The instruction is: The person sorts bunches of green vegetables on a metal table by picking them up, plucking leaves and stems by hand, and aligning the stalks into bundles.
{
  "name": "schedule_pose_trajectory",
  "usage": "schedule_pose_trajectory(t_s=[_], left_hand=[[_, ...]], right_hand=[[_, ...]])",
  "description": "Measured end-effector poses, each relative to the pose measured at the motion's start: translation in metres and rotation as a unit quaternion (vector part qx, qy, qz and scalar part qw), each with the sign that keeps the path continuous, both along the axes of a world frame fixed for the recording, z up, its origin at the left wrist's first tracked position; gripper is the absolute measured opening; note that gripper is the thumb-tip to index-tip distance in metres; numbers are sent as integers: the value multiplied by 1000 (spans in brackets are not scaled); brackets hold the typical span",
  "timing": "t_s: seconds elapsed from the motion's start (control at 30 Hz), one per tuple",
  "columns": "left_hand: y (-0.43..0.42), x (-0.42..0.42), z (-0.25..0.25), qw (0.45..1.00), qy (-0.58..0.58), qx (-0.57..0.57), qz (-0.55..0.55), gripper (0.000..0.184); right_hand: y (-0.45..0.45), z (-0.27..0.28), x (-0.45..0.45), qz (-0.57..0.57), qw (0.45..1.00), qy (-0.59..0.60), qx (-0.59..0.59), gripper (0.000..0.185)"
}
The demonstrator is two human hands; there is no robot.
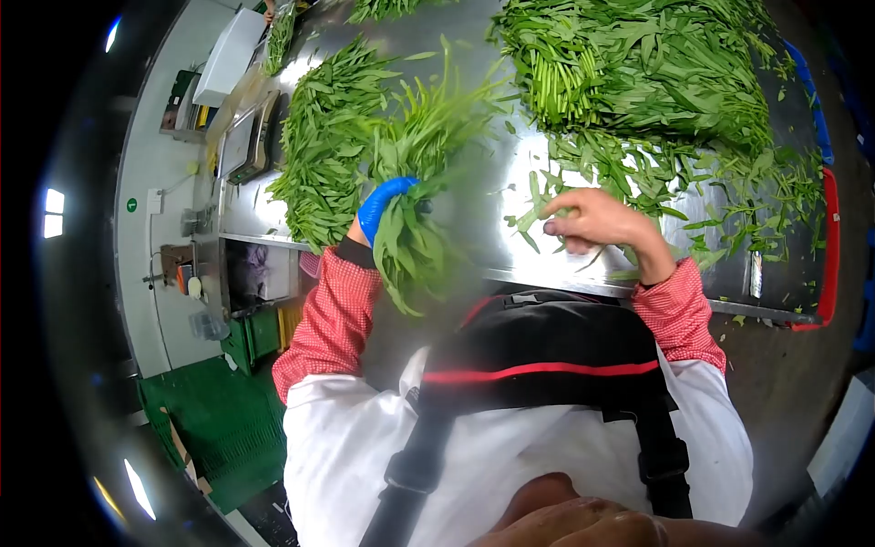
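My left hand (384, 206), in a blue glove, is closed around a bunch of leafy greens (410, 239) that look like water spinach. The bunch's stems blur upward over the table while leaves hang past the table's front edge. My bare right hand (592, 221) hovers above the metal table at the front, fingers loosely bent and apart, with nothing visible in them. Loose leaves and stems (629, 173) lie scattered around it. Beyond them is a big pile of greens (638, 73), cut stems showing on its left side. Another heap of greens (333, 137) lies left of my held bunch.
The metal table (515, 251) spans the front. A weighing scale (251, 141) stands at its left end, near a white box (230, 56). Red edging (830, 246) and blue edging (809, 100) run along the right side. Green crates (251, 337) sit below left.
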State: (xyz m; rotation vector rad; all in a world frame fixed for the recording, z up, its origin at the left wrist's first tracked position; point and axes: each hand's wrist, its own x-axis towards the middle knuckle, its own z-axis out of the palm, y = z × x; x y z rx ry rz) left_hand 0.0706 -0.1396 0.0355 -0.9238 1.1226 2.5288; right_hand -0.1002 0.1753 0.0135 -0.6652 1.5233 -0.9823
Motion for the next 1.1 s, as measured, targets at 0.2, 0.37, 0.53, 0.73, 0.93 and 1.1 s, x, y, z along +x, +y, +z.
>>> schedule_pose_trajectory(t_s=[0.2, 0.37, 0.53, 0.73, 0.93, 1.1], left_hand=[[13, 6, -3, 998, 63, -16, -25, 33], [47, 4, 20, 991, 28, -74, -106, 30], [99, -15, 30, 850, 36, -437, -293, 39], [120, -6, -13, 649, 16, -619, -442, 49], [139, -17, -11, 545, -94, -641, -532, 61], [134, -18, 1, 520, -76, -657, -540, 69]], right_hand=[[-48, -113, 34, 84, 963, -156, -201, 56], [-82, -137, 32, -47, 779, -493, -385, 60], [-85, -138, -1, -155, 789, -459, -378, 96], [-82, -96, -13, -141, 729, -506, -439, 86], [-82, -92, -28, -112, 766, -448, -446, 81], [-76, -88, -8, -192, 720, -521, -417, 80]])
